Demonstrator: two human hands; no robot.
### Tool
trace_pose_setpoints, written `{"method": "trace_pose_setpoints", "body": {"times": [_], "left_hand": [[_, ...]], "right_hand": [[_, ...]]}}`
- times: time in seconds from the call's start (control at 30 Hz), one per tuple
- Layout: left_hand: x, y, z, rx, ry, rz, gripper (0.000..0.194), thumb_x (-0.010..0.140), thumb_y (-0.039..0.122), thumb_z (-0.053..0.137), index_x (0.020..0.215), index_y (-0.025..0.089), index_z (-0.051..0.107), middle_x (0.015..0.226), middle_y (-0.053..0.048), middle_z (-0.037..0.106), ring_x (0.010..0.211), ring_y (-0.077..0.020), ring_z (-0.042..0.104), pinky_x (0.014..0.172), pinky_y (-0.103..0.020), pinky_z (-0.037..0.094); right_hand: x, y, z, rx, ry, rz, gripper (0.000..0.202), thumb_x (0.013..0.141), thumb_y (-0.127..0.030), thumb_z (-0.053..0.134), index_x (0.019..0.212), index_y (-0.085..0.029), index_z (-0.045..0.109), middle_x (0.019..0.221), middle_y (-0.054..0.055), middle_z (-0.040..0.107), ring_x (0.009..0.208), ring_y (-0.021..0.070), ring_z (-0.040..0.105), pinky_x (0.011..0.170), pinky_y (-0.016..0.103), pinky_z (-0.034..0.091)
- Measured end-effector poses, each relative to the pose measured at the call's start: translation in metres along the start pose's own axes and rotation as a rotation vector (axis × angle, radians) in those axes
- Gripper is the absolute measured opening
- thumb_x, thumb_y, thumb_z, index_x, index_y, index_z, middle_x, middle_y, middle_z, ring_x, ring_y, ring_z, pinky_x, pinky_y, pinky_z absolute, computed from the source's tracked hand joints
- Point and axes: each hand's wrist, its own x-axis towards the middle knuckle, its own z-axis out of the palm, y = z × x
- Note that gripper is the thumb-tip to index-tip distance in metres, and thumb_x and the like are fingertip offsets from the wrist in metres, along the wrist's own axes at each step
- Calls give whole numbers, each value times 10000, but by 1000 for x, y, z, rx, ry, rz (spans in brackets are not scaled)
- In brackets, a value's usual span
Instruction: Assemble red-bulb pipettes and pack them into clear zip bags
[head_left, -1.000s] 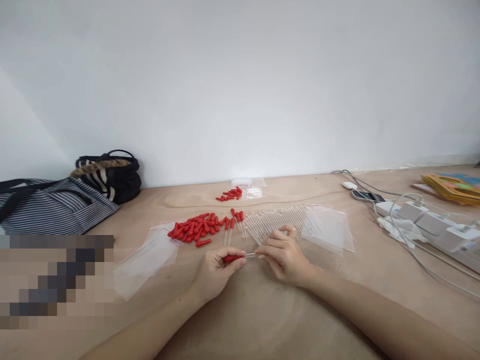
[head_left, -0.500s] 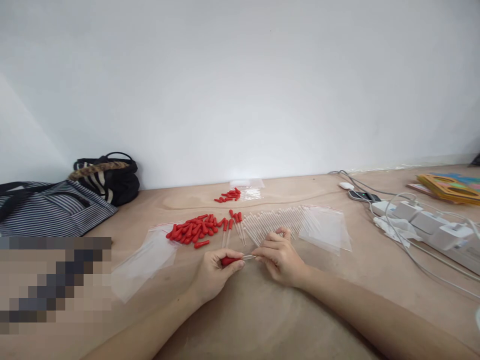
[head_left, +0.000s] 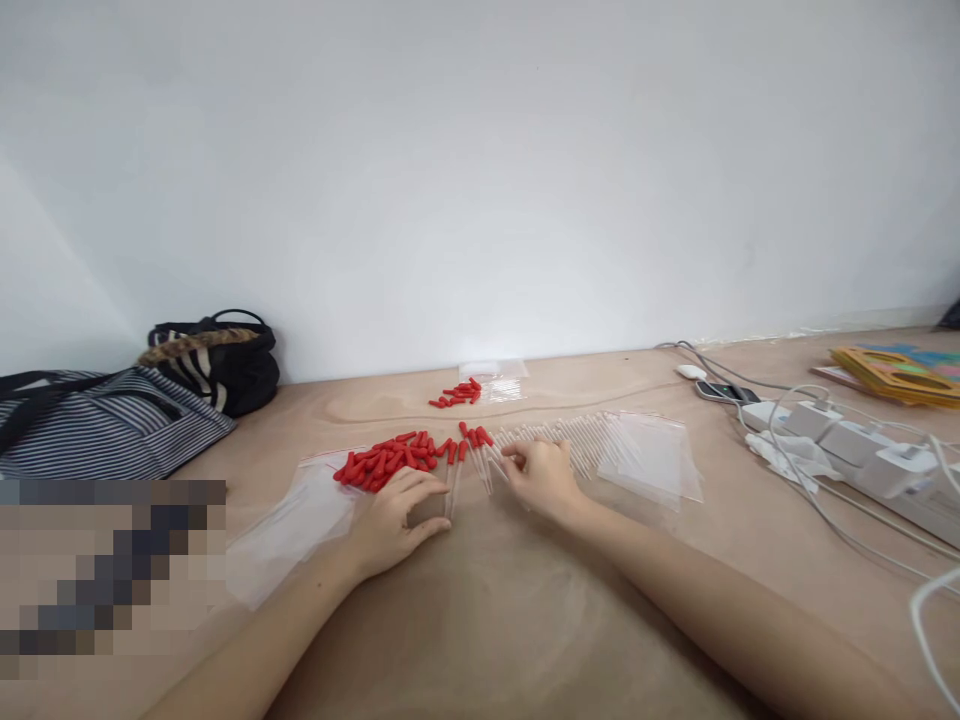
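My left hand (head_left: 394,515) is open, thumb and fingers apart, at the near edge of a pile of red rubber bulbs (head_left: 375,462). Nothing shows between its fingers. My right hand (head_left: 541,475) pinches the glass tube of a red-bulbed dropper (head_left: 485,437), which slants beside several other assembled droppers (head_left: 462,452) in the middle. Past and to the right of that hand, many clear glass tubes (head_left: 596,440) lie side by side, partly covered by the hand.
Clear plastic bags (head_left: 289,520) lie at left and more bags (head_left: 667,465) at right. Small red bulbs (head_left: 457,393) and short tubes (head_left: 504,388) lie near the wall. Bags (head_left: 225,365) stand far left; a power strip with white chargers (head_left: 855,440) and cables is at right.
The dropper that was between both hands now lies by the others, still in my right hand's fingers. My left hand has let go, opened and moved left towards the bulb pile.
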Motion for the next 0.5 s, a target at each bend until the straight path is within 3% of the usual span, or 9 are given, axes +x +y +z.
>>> {"method": "trace_pose_setpoints", "body": {"times": [0.1, 0.23, 0.5], "left_hand": [[-1, -1, 4, -22, -46, 9, 225, 720, 292, 589, 929, 226, 638, 952, -58, 617, 791, -188, 593, 700, -271, 483], [-1, 1, 16, -65, -22, 9, 193, 749, 254, 553, 916, 212, 640, 935, -58, 610, 718, -157, 601, 651, -246, 498], [8, 5, 29, -99, 2, -25, 142, 765, 199, 527, 858, 176, 633, 877, -61, 610, 749, -159, 593, 663, -234, 500]], "right_hand": [[14, -20, 14, -34, -1, 42, 191, 785, -244, 450, 836, -218, 632, 706, 37, 652, 812, 207, 541, 715, 344, 226], [23, -39, 31, -147, -27, 73, 204, 763, -224, 427, 845, -185, 611, 771, 76, 653, 829, 229, 547, 759, 378, 221], [28, -43, 39, -227, -62, 84, 224, 768, -284, 426, 841, -147, 587, 812, 109, 649, 829, 236, 556, 774, 382, 211]]}}
